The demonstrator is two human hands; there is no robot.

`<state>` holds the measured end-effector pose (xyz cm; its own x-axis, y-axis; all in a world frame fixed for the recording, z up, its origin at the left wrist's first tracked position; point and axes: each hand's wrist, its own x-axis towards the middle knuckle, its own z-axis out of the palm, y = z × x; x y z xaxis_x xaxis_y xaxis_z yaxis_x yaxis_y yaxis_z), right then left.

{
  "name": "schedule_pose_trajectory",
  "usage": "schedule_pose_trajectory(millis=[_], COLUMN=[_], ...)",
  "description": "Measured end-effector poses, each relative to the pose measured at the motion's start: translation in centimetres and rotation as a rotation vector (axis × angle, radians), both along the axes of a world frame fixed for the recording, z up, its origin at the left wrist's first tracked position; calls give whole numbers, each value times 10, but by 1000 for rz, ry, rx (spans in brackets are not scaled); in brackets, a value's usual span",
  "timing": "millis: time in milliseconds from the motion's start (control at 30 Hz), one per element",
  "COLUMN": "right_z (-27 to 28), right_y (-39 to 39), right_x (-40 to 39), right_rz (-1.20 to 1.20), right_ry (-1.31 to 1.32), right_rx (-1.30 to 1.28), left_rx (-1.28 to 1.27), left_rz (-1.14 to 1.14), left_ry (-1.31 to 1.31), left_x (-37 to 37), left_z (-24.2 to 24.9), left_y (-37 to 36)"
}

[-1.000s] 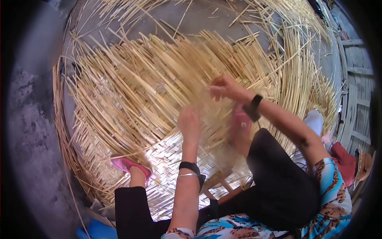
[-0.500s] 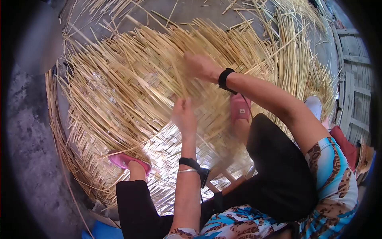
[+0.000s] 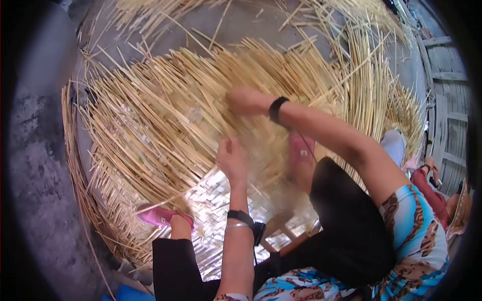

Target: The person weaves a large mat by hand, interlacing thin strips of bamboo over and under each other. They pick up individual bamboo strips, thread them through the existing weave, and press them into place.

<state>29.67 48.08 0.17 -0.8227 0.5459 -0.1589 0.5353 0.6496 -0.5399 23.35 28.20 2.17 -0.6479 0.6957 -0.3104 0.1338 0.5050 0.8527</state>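
Observation:
My left hand [image 3: 232,163] is over the lower edge of a layer of pale split-cane strips [image 3: 145,120], its fingers closed in a pinch. What it pinches is too blurred to make out. Above it and to the right, my right hand [image 3: 247,102] is curled closed over the upper strips and smeared by motion. Whatever is inside its fingers is hidden. Under the strips lies a mat [image 3: 216,200] woven from the same pale material, showing brightly between my feet. Strips fan out towards the far edge of the mat.
My pink shoes [image 3: 159,214] rest on the mat to either side. A thicker pile of strips [image 3: 369,75] lies at the right, with more scattered beyond. A wooden slatted frame [image 3: 449,100] stands at far right, where another person's red sleeve [image 3: 429,195] shows.
My right hand has moved slightly down, nearer my left hand. The left hand is about where it was. More of the other person shows at the right edge.

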Motion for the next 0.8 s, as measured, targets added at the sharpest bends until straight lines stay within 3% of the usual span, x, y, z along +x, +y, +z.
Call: schedule_pose_trajectory(millis=[33, 300, 367, 467, 533, 667, 733, 800], right_z=[-3, 5, 13, 17, 26, 31, 34, 29], right_y=[-6, -12, -10, -17, -30, -42, -65, -86], right_x=[1, 9, 15, 29, 41, 63, 76, 91], right_rz=[-17, -159, -157, 22, -22, -278, -725, -825], right_ry=[38, 102, 58, 183, 319, 466, 720, 691], right_rx=[-184, -537, -859, -941, -842, -883, -1107, -1023], left_rx=[8, 70, 170, 187, 185, 167, 129, -159], left_rz=[-14, 17, 106, 120, 15, -179, -258, -311], left_ry=[25, 56, 7, -93, 15, 222, 221, 74], left_x=[-1, 8, 7, 5, 12, 18, 14, 13], left_z=[-5, 1, -2, -1, 1, -9, -3, 0], left_y=[-3, 5, 8, 9, 13, 16, 18, 20])
